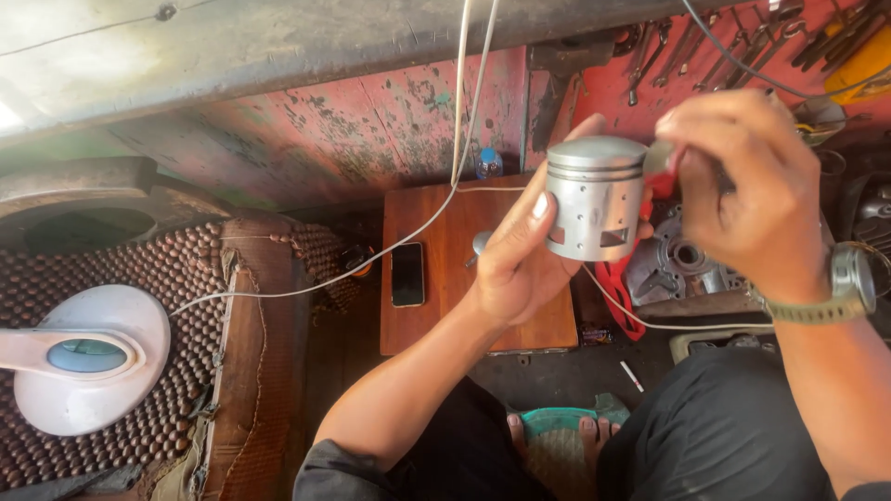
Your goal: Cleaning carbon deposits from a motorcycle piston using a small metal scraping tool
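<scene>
Right hand (pixel 733 190), fingers pinched closed at the upright piston's (pixel 596 199) top-right rim; left hand (pixel 520 255) grips the piston's left side.

Piston (pixel 597 198): plain silver-grey metal. Stool top (pixel 445 278): reddish-brown wood; phone (pixel 407 274): black. Seat cover (pixel 176 278): brown beaded pattern; wall panel (pixel 371 121): flaking red over green.

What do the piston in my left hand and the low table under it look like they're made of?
Piston, held in the left hand: it looks like cast aluminium, going by its pale grey matte skirt, brighter machined ring grooves and lack of rust. Table: apparently wood, with a reddish-brown smooth top and faint grain; whether it is solid or veneer cannot be told. The right hand is at the piston's crown.
</scene>
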